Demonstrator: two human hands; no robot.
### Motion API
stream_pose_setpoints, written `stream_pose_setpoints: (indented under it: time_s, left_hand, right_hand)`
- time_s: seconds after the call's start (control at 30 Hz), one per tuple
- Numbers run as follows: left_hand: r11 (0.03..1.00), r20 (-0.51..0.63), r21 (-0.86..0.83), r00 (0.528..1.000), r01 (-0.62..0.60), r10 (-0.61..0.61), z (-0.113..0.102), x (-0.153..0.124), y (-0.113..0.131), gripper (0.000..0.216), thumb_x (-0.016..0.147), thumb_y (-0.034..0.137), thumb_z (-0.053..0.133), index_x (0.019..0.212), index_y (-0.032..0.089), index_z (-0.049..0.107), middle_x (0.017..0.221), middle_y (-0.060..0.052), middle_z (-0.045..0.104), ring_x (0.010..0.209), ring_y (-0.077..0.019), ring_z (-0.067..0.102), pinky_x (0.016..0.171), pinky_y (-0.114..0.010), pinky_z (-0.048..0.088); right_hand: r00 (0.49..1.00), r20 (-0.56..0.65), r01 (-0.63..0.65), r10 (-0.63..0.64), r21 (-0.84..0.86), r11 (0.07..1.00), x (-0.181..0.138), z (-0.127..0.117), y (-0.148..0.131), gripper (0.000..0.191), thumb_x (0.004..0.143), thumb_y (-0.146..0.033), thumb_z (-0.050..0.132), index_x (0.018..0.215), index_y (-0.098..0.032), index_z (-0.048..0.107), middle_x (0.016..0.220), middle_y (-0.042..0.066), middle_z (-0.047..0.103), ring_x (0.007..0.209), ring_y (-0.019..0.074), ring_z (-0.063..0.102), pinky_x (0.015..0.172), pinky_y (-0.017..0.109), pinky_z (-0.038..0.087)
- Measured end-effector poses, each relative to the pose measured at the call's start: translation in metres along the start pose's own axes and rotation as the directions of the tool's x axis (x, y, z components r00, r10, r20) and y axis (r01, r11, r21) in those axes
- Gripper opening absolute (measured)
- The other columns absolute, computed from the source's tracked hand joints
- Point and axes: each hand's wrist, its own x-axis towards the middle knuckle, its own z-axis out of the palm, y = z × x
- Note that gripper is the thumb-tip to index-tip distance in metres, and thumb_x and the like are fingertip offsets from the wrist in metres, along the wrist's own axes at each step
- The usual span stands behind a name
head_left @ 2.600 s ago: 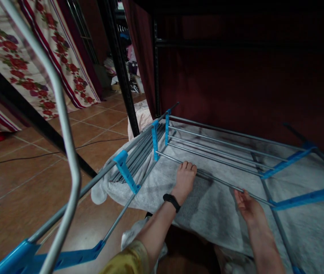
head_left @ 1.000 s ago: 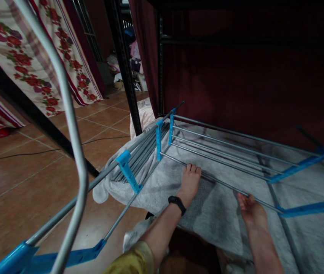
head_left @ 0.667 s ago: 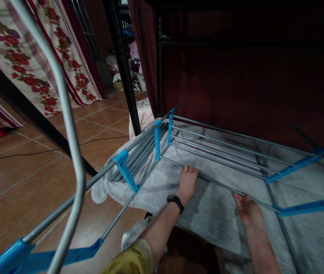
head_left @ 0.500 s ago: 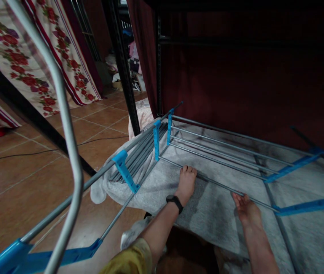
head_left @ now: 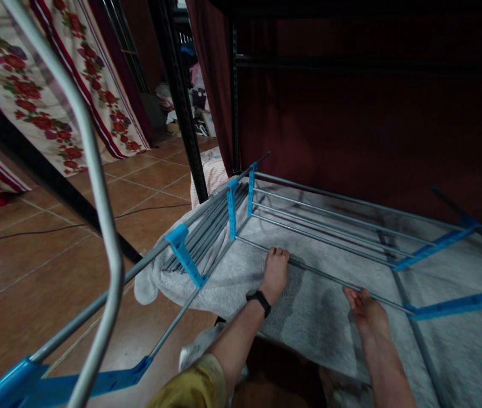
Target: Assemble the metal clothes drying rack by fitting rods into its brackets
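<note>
My left hand (head_left: 275, 272), with a black watch (head_left: 259, 302) on its wrist, is wrapped from above round a thin grey metal rod (head_left: 321, 272). Further right, my right hand (head_left: 366, 311) grips the same rod from below, thumb and fingers closed on it. This rod runs between a blue plastic bracket (head_left: 232, 209) on the left and a long blue bracket (head_left: 461, 303) on the right. Behind it, several parallel rods (head_left: 329, 218) join other blue brackets of the same rack frame. A bundle of loose grey rods (head_left: 210, 232) lies at the left.
A grey fleece blanket (head_left: 308, 334) lies under the frame. A curved pale metal tube (head_left: 100, 187) rises close at left. Black shelf posts (head_left: 183, 107) and a dark red curtain (head_left: 351, 124) stand behind. A cable (head_left: 54, 228) crosses the tiled floor (head_left: 139, 175).
My left hand has shifted very slightly left along the rod. Both hands keep their hold, and the frame stays in nearly the same place.
</note>
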Motion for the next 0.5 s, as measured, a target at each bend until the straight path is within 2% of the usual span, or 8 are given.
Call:
stream_pose_setpoints:
  time_s: [0.23,0.4,0.5]
  left_hand:
    - [1.000,0.009,0.001,1.000,0.014,-0.014,-0.0007,0.0019,0.0005,0.040,0.089,-0.001,0.039,0.110,0.011,0.070,0.111,-0.015,0.069,0.108,-0.0250,0.060,0.103,-0.038,0.045]
    - [0.999,-0.007,-0.031,1.000,0.030,-0.030,0.0004,0.0018,-0.0021,0.037,0.089,0.000,0.041,0.105,0.012,0.072,0.106,-0.014,0.071,0.106,-0.0252,0.061,0.100,-0.039,0.047]
    - [0.999,-0.003,-0.035,0.999,0.040,-0.040,0.0009,0.0042,-0.0030,0.036,0.091,0.001,0.040,0.103,0.012,0.072,0.106,-0.014,0.071,0.105,-0.0253,0.062,0.101,-0.039,0.048]
  right_hand:
    - [1.000,0.025,-0.007,0.007,-0.015,1.000,0.0016,-0.0029,0.0014,0.011,0.087,-0.010,0.060,0.081,-0.019,0.057,0.078,-0.002,0.062,0.078,0.0127,0.071,0.104,0.041,0.057]
    - [1.000,-0.003,-0.023,0.023,-0.002,1.000,0.0006,-0.0007,-0.0011,0.013,0.088,-0.007,0.056,0.081,-0.018,0.058,0.078,-0.002,0.063,0.078,0.0119,0.072,0.104,0.039,0.057]
    - [1.000,-0.007,-0.022,0.023,0.018,1.000,0.0005,-0.0008,-0.0012,0.012,0.087,-0.007,0.059,0.081,-0.017,0.059,0.078,-0.002,0.064,0.077,0.0120,0.071,0.102,0.040,0.058]
